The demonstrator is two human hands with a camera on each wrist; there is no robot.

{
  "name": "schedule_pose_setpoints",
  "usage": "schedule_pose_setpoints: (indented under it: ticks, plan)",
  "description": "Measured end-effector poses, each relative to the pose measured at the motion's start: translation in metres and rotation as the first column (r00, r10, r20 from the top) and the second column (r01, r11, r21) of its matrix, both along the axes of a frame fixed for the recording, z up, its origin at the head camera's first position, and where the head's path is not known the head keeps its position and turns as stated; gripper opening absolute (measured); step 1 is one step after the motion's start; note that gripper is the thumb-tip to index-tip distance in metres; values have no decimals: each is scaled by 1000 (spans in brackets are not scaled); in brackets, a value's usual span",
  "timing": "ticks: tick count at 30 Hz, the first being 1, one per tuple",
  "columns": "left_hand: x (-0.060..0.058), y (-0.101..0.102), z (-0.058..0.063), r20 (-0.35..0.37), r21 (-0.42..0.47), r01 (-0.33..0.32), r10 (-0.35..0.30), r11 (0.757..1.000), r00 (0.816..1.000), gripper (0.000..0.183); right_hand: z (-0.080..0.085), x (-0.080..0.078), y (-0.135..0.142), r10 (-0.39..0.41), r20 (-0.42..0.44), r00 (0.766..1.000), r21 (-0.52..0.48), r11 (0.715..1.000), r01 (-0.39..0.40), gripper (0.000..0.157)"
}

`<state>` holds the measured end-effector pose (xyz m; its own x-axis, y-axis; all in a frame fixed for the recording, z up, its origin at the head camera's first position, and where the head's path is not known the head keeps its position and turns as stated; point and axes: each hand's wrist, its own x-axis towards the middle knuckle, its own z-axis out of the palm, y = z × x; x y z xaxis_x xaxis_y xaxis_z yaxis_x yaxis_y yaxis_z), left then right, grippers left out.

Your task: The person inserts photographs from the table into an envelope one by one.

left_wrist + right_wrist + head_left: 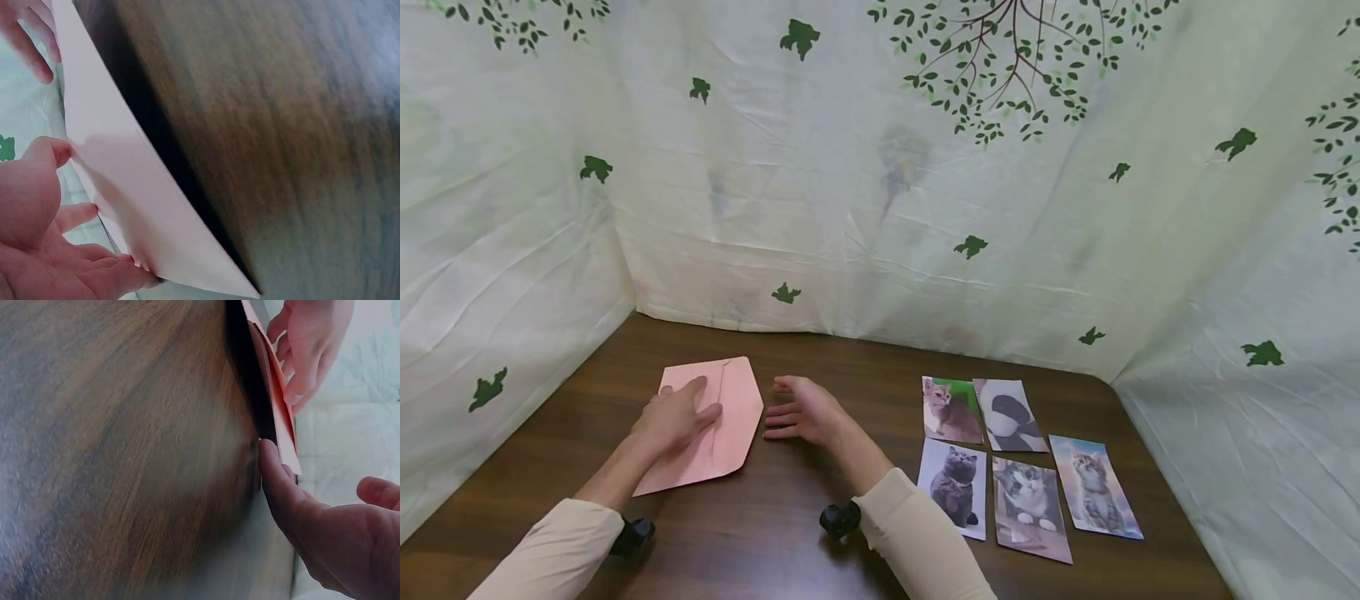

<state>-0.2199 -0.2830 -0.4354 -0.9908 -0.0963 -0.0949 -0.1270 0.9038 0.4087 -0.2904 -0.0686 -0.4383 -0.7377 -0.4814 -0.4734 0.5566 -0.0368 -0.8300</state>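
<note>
A pink envelope (741, 421) lies on the left part of the brown table, its pointed flap side toward the right. My left hand (676, 419) rests on top of it with fingers and thumb spread over the paper. In the left wrist view the same hand (56, 231) touches the envelope (137, 181) with its fingertips. Just right of the flap, my right hand (808, 412) is held with its fingers extended and nothing in it. In the right wrist view the right hand (337, 537) is close to the envelope's edge (284, 437); whether it touches cannot be told.
On the right of the table (775, 533) lie several cat photo cards, among them a grey cat card (953, 492), a kitten card (1093, 487) and a green-backed card (951, 408). A white leaf-print curtain (850, 208) hangs behind the table and at both sides.
</note>
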Motion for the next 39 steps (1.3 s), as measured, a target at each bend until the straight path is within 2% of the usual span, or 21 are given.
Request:
schedule_pose_setpoints:
  ticks: [5, 11, 20, 30, 39]
  plan:
    - [-4, 8, 2, -38, -18, 49, -49, 999, 998, 68, 2, -2, 6, 6, -9, 1000, -14, 1000, -6, 55]
    - [-7, 18, 2, -39, -14, 69, -70, 997, 997, 66, 1, -4, 13, -6, -25, 1000, -28, 1000, 5, 49]
    - [-13, 33, 0, -99, -22, 119, -121, 993, 988, 63, 1, -8, 29, 2, -20, 1000, -20, 1000, -2, 42]
    - [-17, 46, -2, -150, -11, 168, -168, 986, 974, 61, 14, -15, 66, 6, -85, 996, -7, 1000, -7, 53]
    - [-20, 57, -2, -190, 20, 201, -193, 979, 962, 59, 31, -16, 107, 20, -162, 987, 31, 999, -15, 55]
